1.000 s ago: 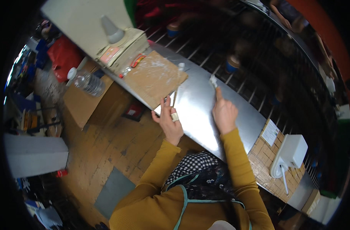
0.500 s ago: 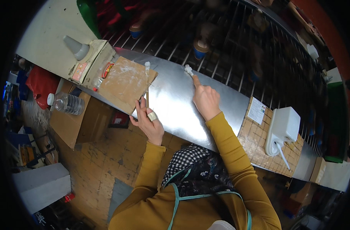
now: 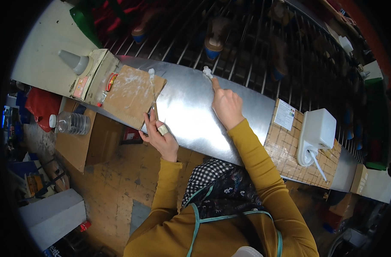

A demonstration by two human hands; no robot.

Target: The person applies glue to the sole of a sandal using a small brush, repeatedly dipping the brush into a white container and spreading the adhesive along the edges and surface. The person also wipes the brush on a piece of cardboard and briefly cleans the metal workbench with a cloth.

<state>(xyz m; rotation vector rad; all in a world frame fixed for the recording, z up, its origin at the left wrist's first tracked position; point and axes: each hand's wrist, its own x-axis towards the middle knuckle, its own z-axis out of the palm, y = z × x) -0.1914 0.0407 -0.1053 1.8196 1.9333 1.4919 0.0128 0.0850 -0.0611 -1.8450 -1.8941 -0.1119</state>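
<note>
1. Here, along the far side, note a dark barred rack [image 3: 235, 64] bearing shoe-like forms [image 3: 213, 47], too dim to read in detail.
2. Just nearer, find a metal counter [image 3: 187, 120], slanting down to the right.
3. Toward its left end, see a cardboard sheet [image 3: 131, 92] lying flat, smeared with white; toward its right, a white device [image 3: 319, 135] on a patterned board [image 3: 283, 147].
4. Over the counter, see the right hand [image 3: 227, 107], index finger extended toward the rack, other fingers curled. Can't tell whether gripping anything beneath the palm.
5. By the cardboard's near edge, see the left hand [image 3: 163, 142], loosely curved, with a pale band [image 3: 162, 129] around one finger.
6. Against its fingers, spot a thin stick [image 3: 154, 94], white-tipped, along the cardboard's right side. Can't tell whether grasped or merely touched.
7. At the right index fingertip, apparently touching, find a white clump [image 3: 207, 72], close to the counter's far edge. Judge the step in hand as working with this clump, seemingly unfinished. For the next move, probably allow a light, steady fingertip and care near the gaps between bars.
</note>
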